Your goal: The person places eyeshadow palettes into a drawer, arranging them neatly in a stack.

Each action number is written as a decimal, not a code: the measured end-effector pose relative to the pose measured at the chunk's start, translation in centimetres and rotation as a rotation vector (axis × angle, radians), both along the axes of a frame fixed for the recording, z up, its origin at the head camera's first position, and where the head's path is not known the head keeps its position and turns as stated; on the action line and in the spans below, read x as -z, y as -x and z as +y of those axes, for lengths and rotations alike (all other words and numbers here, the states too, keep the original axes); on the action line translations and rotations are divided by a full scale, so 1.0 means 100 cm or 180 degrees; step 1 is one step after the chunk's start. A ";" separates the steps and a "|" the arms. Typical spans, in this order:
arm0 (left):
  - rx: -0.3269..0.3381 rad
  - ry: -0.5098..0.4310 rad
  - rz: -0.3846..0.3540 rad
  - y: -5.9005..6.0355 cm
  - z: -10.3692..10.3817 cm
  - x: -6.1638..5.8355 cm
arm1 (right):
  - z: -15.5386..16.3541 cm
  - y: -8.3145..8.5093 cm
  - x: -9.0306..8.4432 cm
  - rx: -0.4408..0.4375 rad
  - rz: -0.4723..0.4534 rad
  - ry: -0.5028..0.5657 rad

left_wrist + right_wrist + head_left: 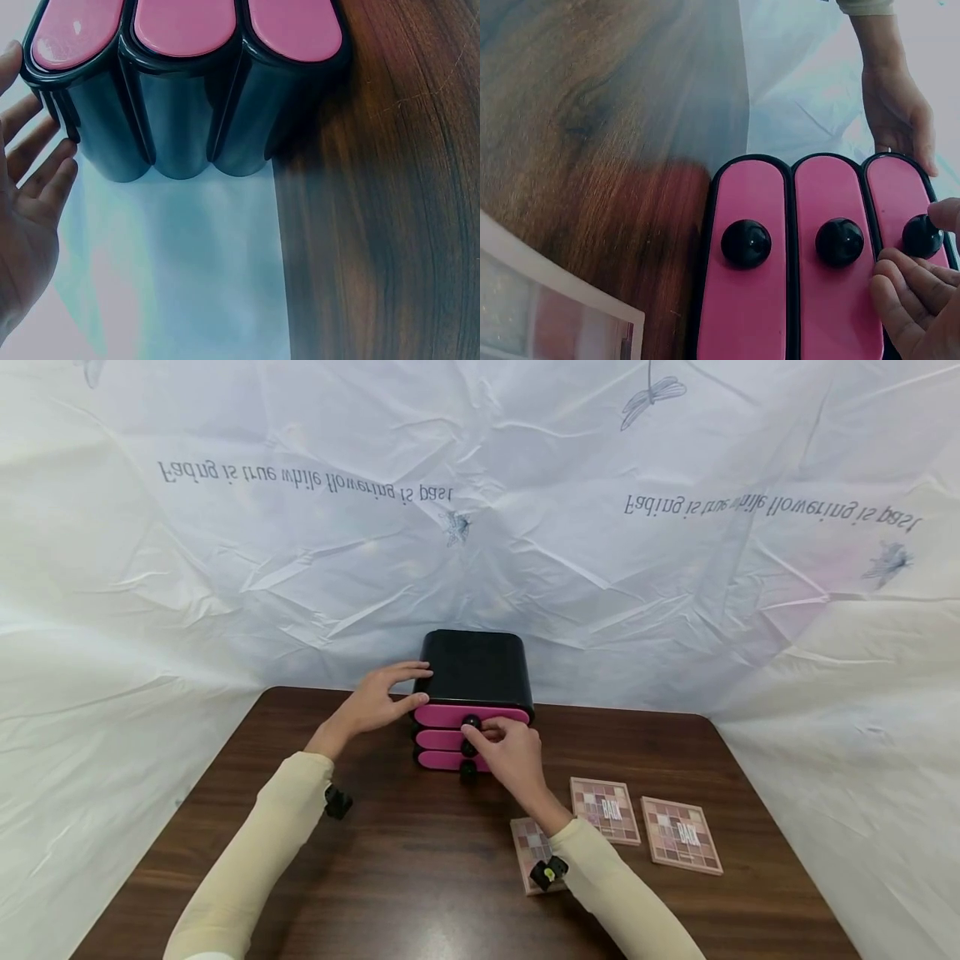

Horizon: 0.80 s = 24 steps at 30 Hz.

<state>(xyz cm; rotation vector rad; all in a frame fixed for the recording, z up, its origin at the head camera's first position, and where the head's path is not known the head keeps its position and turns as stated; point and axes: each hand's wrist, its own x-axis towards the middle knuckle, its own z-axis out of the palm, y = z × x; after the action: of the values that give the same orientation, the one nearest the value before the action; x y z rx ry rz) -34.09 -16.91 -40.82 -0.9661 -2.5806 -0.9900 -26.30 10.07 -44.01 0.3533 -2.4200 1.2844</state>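
Note:
A small black chest of drawers (476, 664) with three pink drawer fronts (438, 739) and round black knobs stands at the back of the table, its drawers pushed in. My left hand (378, 697) rests against the chest's upper left side, fingers extended. The left wrist view shows that hand (34, 202) along the chest's edge beside the top drawer. With thumb and fingers my right hand (513, 756) pinches the top drawer's knob (922, 236). In the right wrist view, the thumb and fingers of this hand (922, 300) lie on either side of the knob.
Several-shade makeup palettes lie on the table's right: one (606, 810) beside another (682, 835), and a third (528, 847) partly under my right forearm. A white printed sheet (480, 568) hangs behind and around the dark wooden table (420, 877).

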 end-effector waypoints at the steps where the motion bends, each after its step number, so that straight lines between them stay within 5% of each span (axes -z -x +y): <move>1: 0.0000 -0.0001 0.0009 0.000 0.000 0.000 | 0.000 0.001 0.000 0.0013 0.0013 -0.0013; 9: 0.0017 0.0014 -0.0025 0.000 -0.001 -0.002 | -0.001 -0.007 0.001 0.0024 0.0060 -0.0001; 24: 0.0023 -0.0012 -0.0075 -0.001 -0.001 -0.004 | 0.006 -0.060 -0.001 -0.0169 -0.0093 0.0008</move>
<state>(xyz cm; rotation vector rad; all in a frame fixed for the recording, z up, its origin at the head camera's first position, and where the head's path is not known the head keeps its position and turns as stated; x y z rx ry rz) -34.03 -17.00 -40.38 -0.9692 -2.5952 -1.0139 -20.33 10.71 -43.94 0.4033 -2.4484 1.3239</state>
